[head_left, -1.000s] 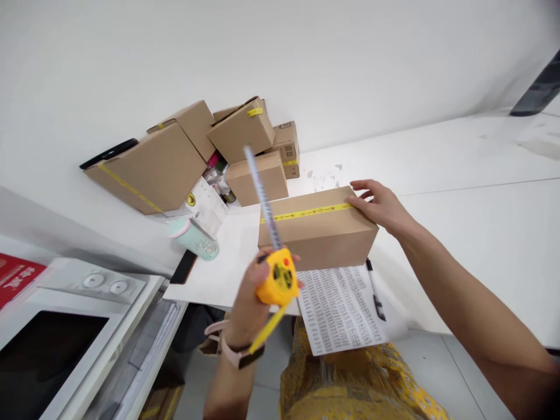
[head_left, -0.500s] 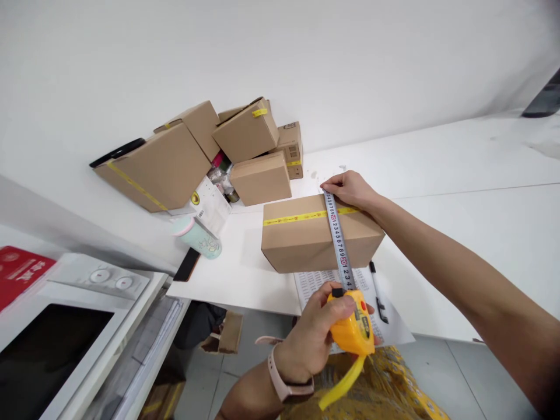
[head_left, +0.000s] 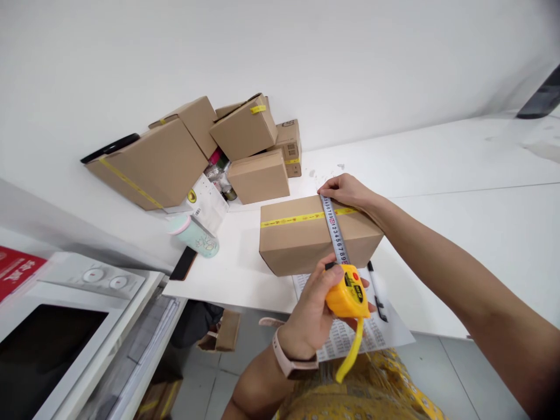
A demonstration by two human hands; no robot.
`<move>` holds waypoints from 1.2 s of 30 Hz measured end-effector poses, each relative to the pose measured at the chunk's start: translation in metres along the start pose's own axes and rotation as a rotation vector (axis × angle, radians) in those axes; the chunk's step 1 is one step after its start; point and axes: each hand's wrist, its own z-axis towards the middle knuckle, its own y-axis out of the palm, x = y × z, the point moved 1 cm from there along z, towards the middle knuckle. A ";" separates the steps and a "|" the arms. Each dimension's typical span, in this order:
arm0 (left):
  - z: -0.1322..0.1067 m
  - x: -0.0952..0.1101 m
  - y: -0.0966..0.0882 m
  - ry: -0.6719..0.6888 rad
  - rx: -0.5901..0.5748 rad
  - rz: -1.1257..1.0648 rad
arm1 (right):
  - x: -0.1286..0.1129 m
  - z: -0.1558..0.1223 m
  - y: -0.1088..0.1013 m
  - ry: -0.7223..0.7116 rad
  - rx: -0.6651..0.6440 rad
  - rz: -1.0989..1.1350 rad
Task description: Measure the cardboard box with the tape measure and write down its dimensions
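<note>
A cardboard box (head_left: pixel 297 239) with a yellow tape strip lies on the white table in front of me. My left hand (head_left: pixel 317 303) grips the yellow case of a tape measure (head_left: pixel 347 291), thumb on top, close to the box's near side. A yellow strap hangs from the case. The metal blade runs from the case across the top of the box to its far edge. There, my right hand (head_left: pixel 345 191) pinches the blade's end between thumb and fingertips. A printed sheet (head_left: pixel 394 329) and a black pen (head_left: pixel 380 300) lie partly under or beside the box.
Several cardboard boxes (head_left: pixel 258 178) stand stacked by the wall at the back left. A mint-green bottle (head_left: pixel 196 236) lies tilted near a dark phone-like slab (head_left: pixel 182 265). A white microwave (head_left: pixel 100 280) is at the lower left. The white table (head_left: pixel 459 227) extends right.
My left hand has moved up and forward with the tape measure case, closer to the box, and less blade shows. My right hand stays at the far edge.
</note>
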 end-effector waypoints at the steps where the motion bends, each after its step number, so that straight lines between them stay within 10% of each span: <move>1: 0.002 0.001 -0.001 0.004 0.004 0.002 | 0.000 0.000 0.000 -0.006 0.000 0.002; 36: 0.027 -0.036 0.046 0.294 0.201 -0.004 | 0.004 0.001 0.001 -0.072 -0.019 0.051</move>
